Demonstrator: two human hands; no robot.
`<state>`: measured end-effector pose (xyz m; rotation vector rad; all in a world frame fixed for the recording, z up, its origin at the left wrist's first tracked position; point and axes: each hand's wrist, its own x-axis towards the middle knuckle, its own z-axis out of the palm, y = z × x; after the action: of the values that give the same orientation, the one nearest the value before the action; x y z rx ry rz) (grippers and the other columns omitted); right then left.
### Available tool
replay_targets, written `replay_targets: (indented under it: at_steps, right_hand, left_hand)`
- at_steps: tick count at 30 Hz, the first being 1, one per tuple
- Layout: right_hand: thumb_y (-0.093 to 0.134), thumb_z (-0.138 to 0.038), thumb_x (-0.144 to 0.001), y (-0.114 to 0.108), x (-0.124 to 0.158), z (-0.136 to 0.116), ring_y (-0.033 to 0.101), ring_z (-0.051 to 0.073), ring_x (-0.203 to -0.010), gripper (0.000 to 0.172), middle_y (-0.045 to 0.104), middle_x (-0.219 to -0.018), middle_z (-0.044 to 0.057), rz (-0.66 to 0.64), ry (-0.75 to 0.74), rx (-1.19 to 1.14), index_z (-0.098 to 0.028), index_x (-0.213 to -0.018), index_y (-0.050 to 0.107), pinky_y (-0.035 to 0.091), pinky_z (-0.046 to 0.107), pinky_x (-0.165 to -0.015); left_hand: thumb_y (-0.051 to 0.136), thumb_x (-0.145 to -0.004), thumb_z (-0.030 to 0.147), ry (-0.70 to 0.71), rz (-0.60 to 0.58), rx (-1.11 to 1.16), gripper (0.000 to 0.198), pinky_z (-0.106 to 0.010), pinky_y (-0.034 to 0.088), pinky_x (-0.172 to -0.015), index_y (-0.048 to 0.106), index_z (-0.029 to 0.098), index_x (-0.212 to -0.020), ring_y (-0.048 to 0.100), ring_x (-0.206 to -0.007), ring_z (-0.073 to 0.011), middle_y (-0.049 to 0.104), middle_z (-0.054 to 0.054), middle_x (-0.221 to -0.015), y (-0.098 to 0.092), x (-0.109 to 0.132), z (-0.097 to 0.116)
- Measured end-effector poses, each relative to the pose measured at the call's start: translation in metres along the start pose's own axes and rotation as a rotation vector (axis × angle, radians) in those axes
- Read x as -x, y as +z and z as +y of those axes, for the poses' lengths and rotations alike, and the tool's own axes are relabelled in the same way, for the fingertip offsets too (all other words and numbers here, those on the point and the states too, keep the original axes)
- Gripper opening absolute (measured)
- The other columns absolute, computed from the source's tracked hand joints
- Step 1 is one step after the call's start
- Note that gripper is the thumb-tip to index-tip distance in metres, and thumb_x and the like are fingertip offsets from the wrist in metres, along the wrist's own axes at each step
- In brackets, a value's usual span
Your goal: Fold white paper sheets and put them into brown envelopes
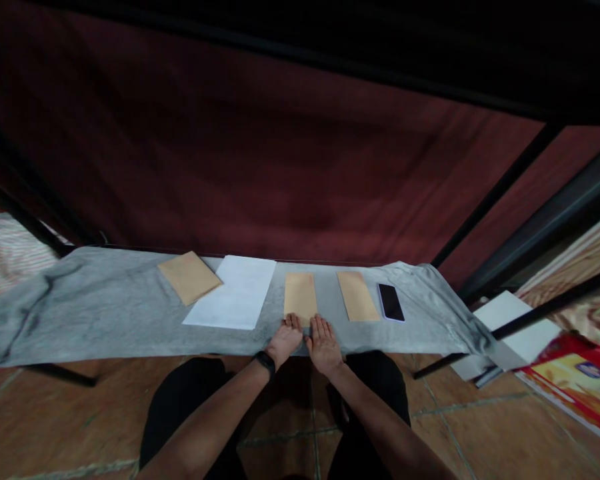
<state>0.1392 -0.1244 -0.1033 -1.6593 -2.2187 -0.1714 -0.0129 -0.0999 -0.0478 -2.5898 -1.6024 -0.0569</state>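
Observation:
My left hand (285, 339) and my right hand (323, 341) lie flat, side by side, on the near end of a narrow brown envelope (300, 294). Fingers of both hands are stretched out and press on its lower edge. The envelope rests on a grey cloth (105, 313) spread over a low surface. A black band sits on my left wrist. A second narrow brown envelope (357, 295) lies just to the right, apart from my hands.
A white sheet (237, 293) and a wider brown envelope (189, 277) lie to the left. A black phone (391, 302) lies right of the envelopes. White papers (513, 327) and a red printed pack (575, 377) sit at right. A dark red curtain hangs behind.

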Motion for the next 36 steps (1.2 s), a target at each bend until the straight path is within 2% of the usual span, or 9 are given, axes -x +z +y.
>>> replay_targets:
  at_steps: [6,12,17,23,28,30,33,36]
  right_hand:
    - [0.043,-0.027,-0.103,-0.006,0.0,-0.002,0.05,0.031,-0.145,0.054,0.049,-0.156,0.023,0.002,-0.008,0.02,-0.001,-0.15,0.051,0.04,0.049,-0.119]
    - [0.048,-0.026,-0.101,-0.016,-0.009,0.002,0.05,0.03,-0.145,0.052,0.051,-0.156,0.02,-0.106,0.021,-0.009,-0.006,-0.148,0.055,0.036,0.048,-0.121]
    - [0.048,-0.018,-0.098,-0.022,-0.019,0.004,0.049,0.029,-0.146,0.053,0.052,-0.156,0.02,-0.127,-0.004,-0.038,-0.005,-0.149,0.053,0.035,0.045,-0.123]
    - [0.047,-0.005,-0.095,-0.022,-0.038,0.01,0.058,0.027,-0.138,0.054,0.057,-0.151,0.02,-0.135,-0.034,0.012,-0.012,-0.148,0.056,0.043,0.044,-0.118]
    - [0.044,-0.005,-0.096,-0.021,-0.046,0.013,0.065,0.025,-0.129,0.054,0.058,-0.151,0.02,-0.167,-0.048,0.048,-0.011,-0.149,0.054,0.051,0.038,-0.11]
    - [0.045,-0.005,-0.095,-0.021,-0.046,0.013,0.066,0.025,-0.128,0.056,0.056,-0.152,0.019,-0.166,-0.006,-0.045,-0.013,-0.149,0.054,0.052,0.037,-0.11]
    - [0.045,-0.005,-0.09,-0.023,-0.042,0.016,0.063,0.023,-0.132,0.061,0.055,-0.155,0.014,-0.114,0.16,-0.386,-0.018,-0.149,0.056,0.05,0.039,-0.113]
    - [0.043,-0.011,-0.092,-0.022,-0.04,0.019,0.067,0.024,-0.125,0.055,0.067,-0.141,0.013,-0.018,0.306,-0.648,-0.018,-0.143,0.06,0.053,0.042,-0.11]
  left_hand:
    - [0.053,-0.091,0.007,-0.024,0.029,0.018,0.041,-0.052,0.06,-0.088,0.065,-0.001,-0.129,0.068,-0.12,-0.0428,0.066,-0.037,-0.127,-0.004,0.001,0.008]
    - [0.052,-0.09,0.001,0.021,-0.001,-0.018,0.033,-0.046,0.057,-0.091,0.071,0.005,-0.117,0.071,-0.112,-0.0338,0.072,-0.027,-0.119,-0.008,-0.005,0.002]
    - [0.048,-0.091,-0.001,0.111,-0.035,-0.042,0.032,-0.042,0.056,-0.089,0.069,0.005,-0.114,0.07,-0.109,-0.031,0.072,-0.025,-0.111,-0.013,-0.004,-0.011]
    - [0.048,-0.091,-0.001,0.161,-0.044,-0.055,0.03,-0.041,0.057,-0.088,0.067,0.011,-0.112,0.069,-0.108,-0.0282,0.072,-0.018,-0.108,-0.016,0.003,-0.015]
    - [0.048,-0.091,0.0,0.137,-0.026,-0.05,0.031,-0.041,0.057,-0.088,0.066,0.013,-0.112,0.068,-0.11,-0.0288,0.07,-0.019,-0.114,-0.018,0.004,-0.032]
    - [0.047,-0.091,-0.001,0.113,-0.029,-0.048,0.032,-0.041,0.058,-0.087,0.065,0.014,-0.113,0.069,-0.107,-0.0286,0.07,-0.019,-0.116,-0.019,0.005,-0.04]
    - [0.046,-0.09,-0.001,0.089,-0.043,-0.044,0.036,-0.04,0.059,-0.085,0.064,0.015,-0.117,0.07,-0.107,-0.0276,0.067,-0.02,-0.126,-0.019,0.008,-0.049]
    - [0.042,-0.089,-0.003,0.093,-0.057,-0.037,0.043,-0.038,0.06,-0.086,0.063,0.016,-0.122,0.071,-0.107,-0.0255,0.066,-0.018,-0.131,-0.02,0.01,-0.053]
